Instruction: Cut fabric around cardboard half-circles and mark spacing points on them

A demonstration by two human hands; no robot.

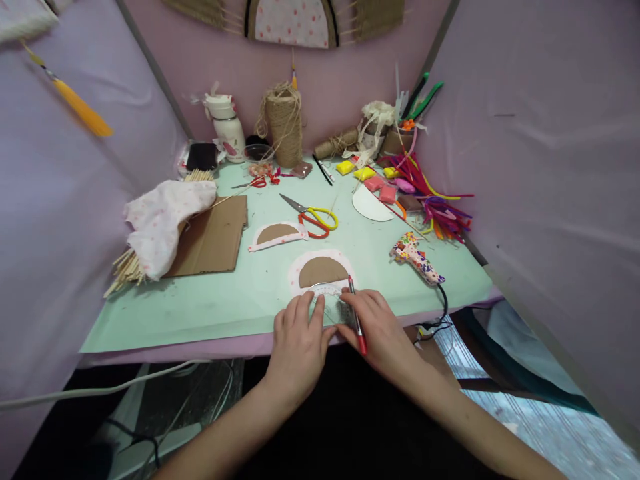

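Near the table's front edge lies a brown cardboard half circle [324,272] on white fabric with pink spots [294,270]. A clear ruler-like piece with a curved edge [326,289] rests along its straight side. My left hand [300,337] presses on this clear piece with fingers spread. My right hand [376,327] touches the clear piece's right side and holds a red pen [358,324], tip pointing away from me. Behind is a smaller fabric-edged half circle [277,234], beside scissors with red and yellow handles [318,221].
Cardboard [215,240], sticks [125,272] and bundled fabric [163,217] lie left. A glue gun [417,259] with a cord is at the right. Twine [285,127], a bottle [229,130], a white half circle [371,204] and pipe cleaners [447,217] stand or lie farther back.
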